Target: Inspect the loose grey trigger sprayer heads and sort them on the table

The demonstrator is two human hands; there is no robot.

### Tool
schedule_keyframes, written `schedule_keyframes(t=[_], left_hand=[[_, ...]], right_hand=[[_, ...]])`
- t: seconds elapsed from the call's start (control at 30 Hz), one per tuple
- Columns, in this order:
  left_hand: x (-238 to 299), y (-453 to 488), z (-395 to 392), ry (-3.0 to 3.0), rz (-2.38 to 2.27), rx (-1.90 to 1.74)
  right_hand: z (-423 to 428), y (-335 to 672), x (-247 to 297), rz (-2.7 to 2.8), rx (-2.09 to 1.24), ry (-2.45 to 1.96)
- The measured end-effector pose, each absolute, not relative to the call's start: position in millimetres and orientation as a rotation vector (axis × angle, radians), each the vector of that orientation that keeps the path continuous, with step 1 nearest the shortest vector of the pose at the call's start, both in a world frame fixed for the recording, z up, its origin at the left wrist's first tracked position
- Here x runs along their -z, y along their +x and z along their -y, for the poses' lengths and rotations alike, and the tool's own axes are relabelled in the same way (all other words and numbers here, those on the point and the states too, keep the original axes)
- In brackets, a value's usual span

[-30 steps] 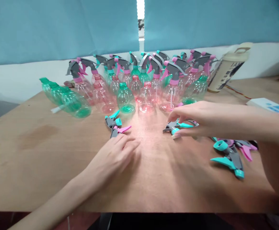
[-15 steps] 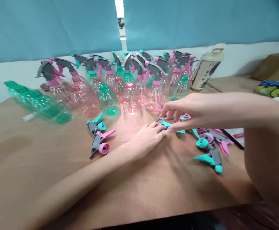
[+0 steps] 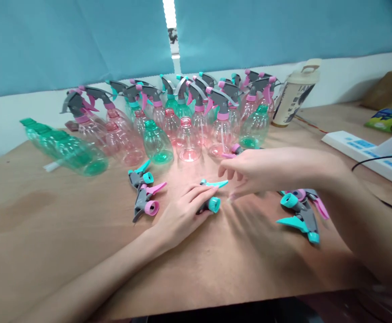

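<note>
My left hand lies on the wooden table, its fingers curled over a grey spray head with a teal trigger and teal collar. My right hand hovers just to the right of that spray head, fingers bent and spread, holding nothing I can see. Two more spray heads, one teal and one pink, lie left of my left hand. Behind them stand open-necked bottles, one green and one pink.
Several capped pink and green spray bottles crowd the back of the table. Green bottles lie on their sides at the left. Loose spray heads lie at the right. A tall tumbler, a white power strip and a cable sit at the far right.
My left hand went right to the teal-trigger spray head under my right hand, took it and drew it back toward me. My right hand let it go and lifted slightly.
</note>
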State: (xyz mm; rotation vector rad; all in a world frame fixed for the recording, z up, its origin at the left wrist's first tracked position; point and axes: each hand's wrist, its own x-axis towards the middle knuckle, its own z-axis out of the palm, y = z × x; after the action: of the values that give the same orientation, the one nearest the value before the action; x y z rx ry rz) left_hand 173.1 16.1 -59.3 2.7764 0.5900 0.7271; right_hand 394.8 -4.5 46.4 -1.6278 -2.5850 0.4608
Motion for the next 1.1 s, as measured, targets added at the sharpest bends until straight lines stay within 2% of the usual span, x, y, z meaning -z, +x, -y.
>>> schedule_keyframes(t=[0.13,0.2,0.3,0.43,0.53,0.63,0.87,1.1], left_hand=[[36.7,148.6,-26.3,2.839,-0.636,-0.826],[26.6,126.7,-41.1,2.825,-0.966,-0.930],[21.9,90.0,-68.8,2.758,-1.379,-0.865],[35.5,47.9,-95.5,2.748,-1.315,-0.556],[48.5,22.9,-101.7,2.730,-1.357,-0.541],[55.2,3.0,-97.0,2.696,-1.414,-0.575],[50.3,1.9,-42.1,2.691,-1.369,-0.524],[50.8,36.1,-26.6,2.716,-1.260,-0.589]], right_hand=[[0.6,374.4,-34.6,2.812,-0.488,-1.665],[-0.4,365.3,-26.8,2.833,-0.427,-1.624],[-0.6,352.8,-13.9,2.770,-0.265,-1.546],[3.2,324.3,3.8,2.704,-0.176,-1.435],[7.4,289.9,21.5,2.696,-0.171,-1.018],[7.8,258.5,39.9,2.703,-0.049,-0.847],[-3.0,251.9,47.0,2.644,-0.105,-1.171],[-20.0,273.9,39.7,2.643,-0.326,-1.106]])
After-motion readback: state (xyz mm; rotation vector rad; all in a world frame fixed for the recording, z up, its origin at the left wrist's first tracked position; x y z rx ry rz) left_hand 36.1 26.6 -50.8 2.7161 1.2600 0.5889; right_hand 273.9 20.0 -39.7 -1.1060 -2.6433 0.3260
